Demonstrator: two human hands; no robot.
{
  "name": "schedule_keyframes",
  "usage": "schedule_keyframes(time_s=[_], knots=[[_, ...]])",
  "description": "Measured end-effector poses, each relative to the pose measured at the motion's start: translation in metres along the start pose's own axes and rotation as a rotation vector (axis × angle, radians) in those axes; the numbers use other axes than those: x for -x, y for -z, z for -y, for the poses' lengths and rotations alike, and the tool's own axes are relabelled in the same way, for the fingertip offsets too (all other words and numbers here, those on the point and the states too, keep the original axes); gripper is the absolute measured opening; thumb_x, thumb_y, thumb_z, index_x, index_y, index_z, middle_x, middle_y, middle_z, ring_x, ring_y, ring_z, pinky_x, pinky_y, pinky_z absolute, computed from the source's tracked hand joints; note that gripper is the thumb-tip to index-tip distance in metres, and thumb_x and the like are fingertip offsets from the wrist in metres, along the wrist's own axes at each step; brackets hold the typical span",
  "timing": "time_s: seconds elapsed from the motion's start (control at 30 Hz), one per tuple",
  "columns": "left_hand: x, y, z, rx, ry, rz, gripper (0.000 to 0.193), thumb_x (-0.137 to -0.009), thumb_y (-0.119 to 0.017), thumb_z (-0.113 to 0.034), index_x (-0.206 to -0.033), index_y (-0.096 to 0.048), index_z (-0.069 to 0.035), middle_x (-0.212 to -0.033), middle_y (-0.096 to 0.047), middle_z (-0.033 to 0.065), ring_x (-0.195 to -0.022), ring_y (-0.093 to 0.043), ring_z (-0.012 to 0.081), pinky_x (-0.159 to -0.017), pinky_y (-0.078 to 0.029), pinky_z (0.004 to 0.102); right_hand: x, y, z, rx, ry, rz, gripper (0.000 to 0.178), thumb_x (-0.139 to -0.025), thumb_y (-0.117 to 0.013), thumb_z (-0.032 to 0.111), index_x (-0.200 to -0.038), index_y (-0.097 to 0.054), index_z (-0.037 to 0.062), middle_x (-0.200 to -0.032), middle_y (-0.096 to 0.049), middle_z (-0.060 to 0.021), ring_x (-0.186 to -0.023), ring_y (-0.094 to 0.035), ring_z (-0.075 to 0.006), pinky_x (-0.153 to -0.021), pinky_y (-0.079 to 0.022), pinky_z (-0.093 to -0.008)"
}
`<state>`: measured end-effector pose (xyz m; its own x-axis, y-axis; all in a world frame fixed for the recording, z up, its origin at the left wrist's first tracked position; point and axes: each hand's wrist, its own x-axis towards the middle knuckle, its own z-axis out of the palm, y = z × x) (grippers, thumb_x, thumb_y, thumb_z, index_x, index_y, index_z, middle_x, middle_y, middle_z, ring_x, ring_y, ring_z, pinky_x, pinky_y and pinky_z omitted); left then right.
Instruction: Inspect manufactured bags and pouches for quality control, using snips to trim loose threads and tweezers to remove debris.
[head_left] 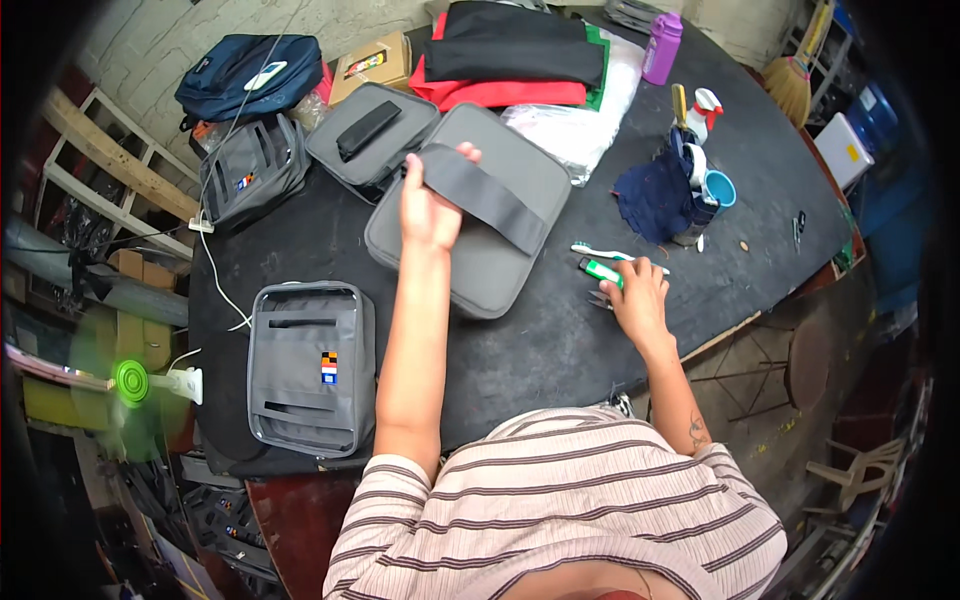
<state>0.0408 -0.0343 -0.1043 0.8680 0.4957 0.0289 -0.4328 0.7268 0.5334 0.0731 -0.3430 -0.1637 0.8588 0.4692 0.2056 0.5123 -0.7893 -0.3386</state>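
Observation:
A grey, rounded rectangular fabric bag (pixel 510 175) lies tilted on the dark table before me. My left hand (pixel 430 208) is palm up at its left side, fingers passed under the wide grey strap (pixel 488 205) and curled on it, thumb apart. To the right, my right hand (pixel 642 300) has its fingers closed at one end of a green lighter (pixel 602 272). Just beyond the lighter lies a white and green toothbrush (pixel 598 251). Beside my fingertips is a small dark metal tool (pixel 599 299), partly hidden, perhaps thread snips.
Another grey bag (pixel 310 370) lies near left; two more, one bearing a black roll (pixel 370 130), sit farther back. Folded black and red fabric (pixel 515 50) is at the back. A navy cloth (pixel 655 195), spray bottle (pixel 704 110) and purple bottle (pixel 661 50) stand right. A fan (pixel 130 383) spins left.

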Motion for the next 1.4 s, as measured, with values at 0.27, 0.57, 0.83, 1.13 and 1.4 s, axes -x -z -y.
schedule_keyframes(time_s=[0.27,0.57,0.83,1.13,1.4], knots=[[0.053,-0.035,0.002,-0.670,-0.057,0.290,0.028,-0.092,-0.060,-0.020,-0.111,-0.064,0.000,-0.103,-0.066,0.0027,-0.095,-0.058,0.0106,-0.087,-0.046,0.0278,-0.018,0.010,0.015,-0.107,0.049,-0.025,0.030,-0.080,-0.070,0.019,-0.106,-0.063,0.0077,-0.109,-0.053,-0.0127,-0.106,-0.048,-0.0333,-0.089,-0.038,-0.0450],[0.054,-0.011,-0.028,-0.619,-0.209,0.120,0.032,-0.091,-0.053,-0.006,-0.122,-0.056,0.002,-0.111,-0.064,0.0067,-0.098,-0.059,0.0118,-0.088,-0.045,0.0259,-0.036,0.022,0.021,-0.216,0.093,-0.128,0.026,-0.083,-0.068,0.021,-0.104,-0.063,0.0062,-0.105,-0.056,-0.0113,-0.102,-0.049,-0.0304,-0.088,-0.038,-0.0411],[0.038,-0.023,-0.101,-1.196,0.027,0.601,0.025,-0.083,-0.070,-0.024,-0.096,-0.067,-0.003,-0.090,-0.061,0.0010,-0.083,-0.054,0.0082,-0.075,-0.043,0.0242,-0.064,0.028,0.030,-0.628,0.240,-0.172,0.069,-0.074,-0.077,0.018,-0.134,-0.045,0.0044,-0.120,-0.049,-0.0148,-0.112,-0.050,-0.0276,-0.097,-0.041,-0.0377],[0.143,0.025,-0.121,-1.063,-0.189,0.132,0.070,-0.091,-0.047,-0.056,-0.144,-0.039,-0.011,-0.136,-0.049,0.0121,-0.130,-0.040,0.0252,-0.107,-0.027,0.0429,-0.057,-0.028,0.019,-0.928,0.217,0.236,0.064,-0.077,-0.076,0.023,-0.130,-0.046,0.0053,-0.118,-0.051,-0.0081,-0.113,-0.052,-0.0212,-0.095,-0.042,-0.0369],[0.250,0.034,-0.042,-0.919,-0.191,-0.012,0.134,-0.063,-0.087,-0.023,-0.149,0.014,-0.009,-0.154,-0.015,0.0175,-0.141,-0.020,0.0260,-0.114,-0.016,0.0372,-0.070,-0.059,0.031,-1.092,0.118,0.114,0.043,-0.076,-0.078,0.018,-0.113,-0.059,0.0055,-0.087,-0.056,0.0030,-0.068,-0.043,-0.0059,-0.061,-0.039,-0.0214]])
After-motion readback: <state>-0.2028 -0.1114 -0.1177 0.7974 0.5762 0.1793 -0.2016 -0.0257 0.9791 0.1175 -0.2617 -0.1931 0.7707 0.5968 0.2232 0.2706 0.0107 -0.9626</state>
